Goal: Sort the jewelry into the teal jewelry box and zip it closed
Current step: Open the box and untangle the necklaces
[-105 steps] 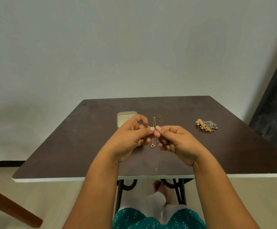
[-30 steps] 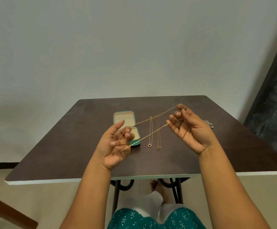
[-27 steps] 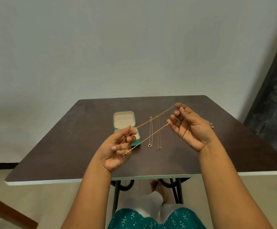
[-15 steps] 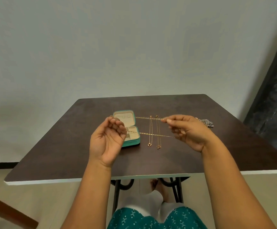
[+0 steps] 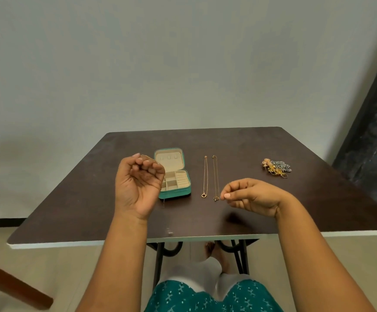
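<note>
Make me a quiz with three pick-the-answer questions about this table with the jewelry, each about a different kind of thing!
1. Where is the heap of gold and silver jewelry?
A. inside the box
B. on the dark brown table's right side
C. on the floor

2. How many thin gold chain necklaces lie flat on the table?
A. two
B. four
C. none

3. How is the small teal jewelry box?
A. zipped shut
B. upside down
C. open

Answers: 1 B, the heap lies right of the necklaces. 2 A, two chains lie side by side. 3 C, its lid stands up, showing cream compartments.
</note>
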